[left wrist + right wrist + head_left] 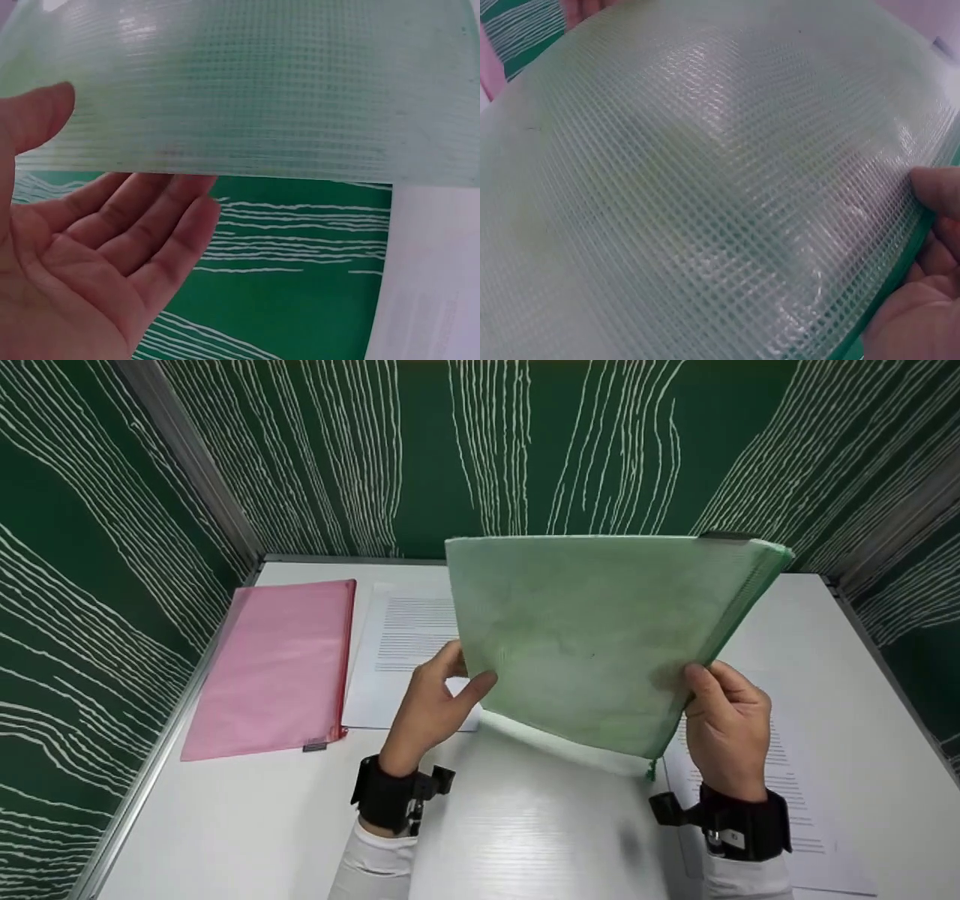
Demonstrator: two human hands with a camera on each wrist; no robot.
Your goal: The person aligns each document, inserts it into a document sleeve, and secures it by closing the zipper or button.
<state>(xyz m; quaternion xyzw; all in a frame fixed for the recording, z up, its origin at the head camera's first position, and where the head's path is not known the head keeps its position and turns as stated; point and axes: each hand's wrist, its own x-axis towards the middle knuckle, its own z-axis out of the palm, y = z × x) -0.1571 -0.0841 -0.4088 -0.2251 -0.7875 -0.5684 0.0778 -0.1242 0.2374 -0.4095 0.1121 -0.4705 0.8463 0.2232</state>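
A translucent green mesh zipper pouch (577,637) is held up above the table, tilted, with its green zip edge on the right. My right hand (729,724) pinches that zip edge, thumb in front and fingers behind. At the opposite edge is my left hand (437,701), its thumb in front of the pouch and its relaxed fingers behind. In the left wrist view the left fingers (161,232) spread loosely around the pouch's edge without a pinch. Ridged mesh on the pouch (727,187) fills most of the right wrist view.
On the left of the white table (202,825) lies a pink zipper pouch (277,667) with a red zip. Printed paper (412,630) sits beside it, partly behind the green pouch. Another printed sheet (806,810) lies under my right wrist. Green walls with white lines (487,450) enclose the table.
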